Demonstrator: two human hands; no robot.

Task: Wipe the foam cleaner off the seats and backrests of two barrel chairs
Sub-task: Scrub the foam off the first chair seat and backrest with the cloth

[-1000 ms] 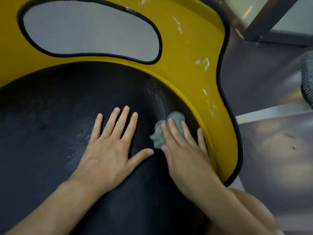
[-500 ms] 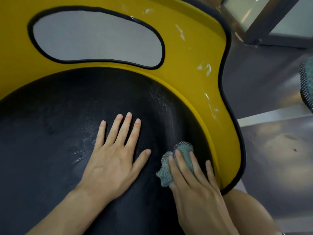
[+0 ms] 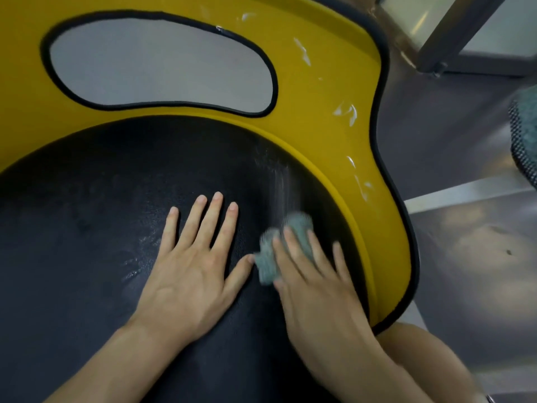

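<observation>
— Which step are you on?
— Wiping the seat (image 3: 101,213). Your left hand (image 3: 189,274) lies flat on it, fingers spread, holding nothing. Your right hand (image 3: 316,286), just beside that thumb, presses the green cloth (image 3: 271,258) down under straight fingers.
— Next?
— Probably push through the foam streak (image 3: 280,181) ahead of your right fingertips, then the smears (image 3: 347,112) on the yellow backrest (image 3: 325,39) beyond.
— Any writing?
— None readable.

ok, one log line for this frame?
phase: wipe | left hand: flat on black seat | right hand: presses cloth | foam streaks on yellow backrest
</observation>
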